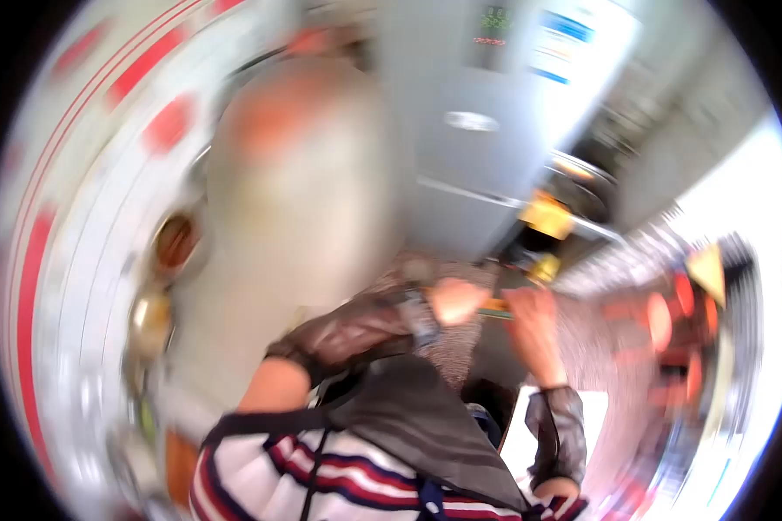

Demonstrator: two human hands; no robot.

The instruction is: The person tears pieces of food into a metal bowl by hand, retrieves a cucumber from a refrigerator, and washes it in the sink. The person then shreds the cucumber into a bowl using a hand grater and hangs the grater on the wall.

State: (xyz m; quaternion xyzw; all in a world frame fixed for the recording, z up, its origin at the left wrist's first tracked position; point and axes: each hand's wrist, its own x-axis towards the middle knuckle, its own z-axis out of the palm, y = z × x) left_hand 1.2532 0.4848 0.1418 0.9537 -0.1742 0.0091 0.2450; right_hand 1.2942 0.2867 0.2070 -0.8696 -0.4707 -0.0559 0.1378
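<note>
My left hand [457,301] is stretched out in front of my body, with a dark brown sleeve cover on the forearm. Close to its right is my right hand [533,314], also with a dark sleeve cover behind the wrist. Between the two hands lies a thin orange-yellow strip [495,306], its ends meeting the fingers of both. Motion blur smears the fingers, and what the strip is cannot be made out. Below the hands, a dark grey apron [408,417] covers a striped top.
A long pale table [321,200] stands at the left, with blurred jars [152,321] along its wall side. A grey refrigerator [469,87] is ahead. Yellow items [547,215] sit by a metal rack beyond my right hand. Blurred orange-red objects [669,321] are at the right.
</note>
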